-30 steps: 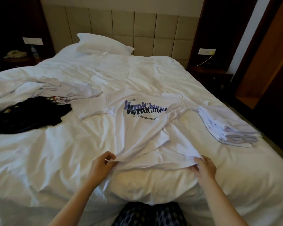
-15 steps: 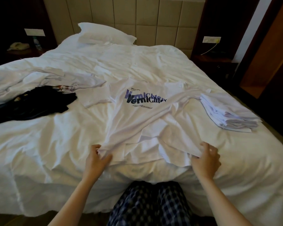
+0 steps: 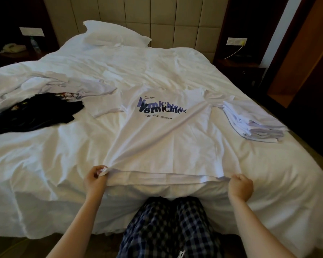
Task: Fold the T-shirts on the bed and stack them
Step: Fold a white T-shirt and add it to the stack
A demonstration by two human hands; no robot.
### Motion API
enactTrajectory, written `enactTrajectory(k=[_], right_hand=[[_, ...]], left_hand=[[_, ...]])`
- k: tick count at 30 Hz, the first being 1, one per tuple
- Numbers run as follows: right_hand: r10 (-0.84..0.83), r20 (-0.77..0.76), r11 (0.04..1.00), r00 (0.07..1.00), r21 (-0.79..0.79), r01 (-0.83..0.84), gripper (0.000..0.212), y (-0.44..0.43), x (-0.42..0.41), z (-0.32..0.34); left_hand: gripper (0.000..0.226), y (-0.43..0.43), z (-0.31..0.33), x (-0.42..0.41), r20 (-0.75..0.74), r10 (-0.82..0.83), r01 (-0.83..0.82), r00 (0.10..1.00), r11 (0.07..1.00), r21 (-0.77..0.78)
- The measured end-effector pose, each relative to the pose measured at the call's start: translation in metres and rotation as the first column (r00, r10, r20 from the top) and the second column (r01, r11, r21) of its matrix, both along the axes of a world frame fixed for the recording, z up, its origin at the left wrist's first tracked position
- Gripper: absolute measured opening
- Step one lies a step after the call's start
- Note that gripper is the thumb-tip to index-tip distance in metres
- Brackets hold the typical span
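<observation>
A white T-shirt with dark blue lettering lies spread face up in the middle of the bed, pulled flat toward the near edge. My left hand pinches its bottom left hem corner. My right hand grips the bottom right hem corner in a fist. A stack of folded white shirts sits on the bed to the right, just past the shirt's right sleeve. Loose white shirts and a dark garment lie crumpled on the left.
A pillow lies at the padded headboard. Dark nightstands flank the bed; the left one bears a telephone and a bottle. A wooden door frame stands at the right. My checked trousers press against the bed's near edge.
Both hands pulled the rumpled hem toward me and apart. The shirt went from bunched and folded over to stretched flat, its print fully showing.
</observation>
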State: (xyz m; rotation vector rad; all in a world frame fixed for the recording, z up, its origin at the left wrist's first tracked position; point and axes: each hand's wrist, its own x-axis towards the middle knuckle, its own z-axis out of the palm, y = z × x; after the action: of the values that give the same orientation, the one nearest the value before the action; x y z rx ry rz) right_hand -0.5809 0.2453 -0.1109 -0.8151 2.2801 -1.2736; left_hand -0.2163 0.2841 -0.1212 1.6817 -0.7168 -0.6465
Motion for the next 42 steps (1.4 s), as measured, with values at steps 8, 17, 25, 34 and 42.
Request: enactTrajectory(k=[8, 17, 25, 34, 42], right_hand=[[0.298, -0.432, 0.938, 0.851, -0.035, -0.346, 0.058, 0.003, 0.012, 0.008], [0.399, -0.611, 0.901, 0.683, 0.124, -0.416, 0.02, -0.008, 0.006, 0.0], [0.018, -0.56, 0.987, 0.828, -0.125, -0.106, 0.033, 0.014, -0.016, 0.016], [0.022, -0.296, 0.996, 0.955, 0.088, 0.005, 0.029, 0.018, -0.033, -0.006], [0.281, 0.096, 0.958, 0.955, 0.029, -0.285, 0.032, 0.005, -0.037, 0.004]], left_hand=[[0.015, 0.0, 0.01, 0.003, 0.258, -0.177, 0.161, 0.95, 0.984, 0.081], [0.016, -0.003, 0.011, -0.008, 0.259, -0.092, 0.079, 0.961, 0.995, 0.058], [0.036, 0.008, 0.013, -0.006, 0.337, 0.005, -0.01, 0.941, 1.0, 0.014], [0.035, 0.012, -0.017, 0.008, 0.3, -0.19, 0.147, 0.935, 0.976, 0.158], [0.039, -0.002, 0.005, 0.003, 0.151, -0.107, 0.066, 0.983, 0.965, 0.252]])
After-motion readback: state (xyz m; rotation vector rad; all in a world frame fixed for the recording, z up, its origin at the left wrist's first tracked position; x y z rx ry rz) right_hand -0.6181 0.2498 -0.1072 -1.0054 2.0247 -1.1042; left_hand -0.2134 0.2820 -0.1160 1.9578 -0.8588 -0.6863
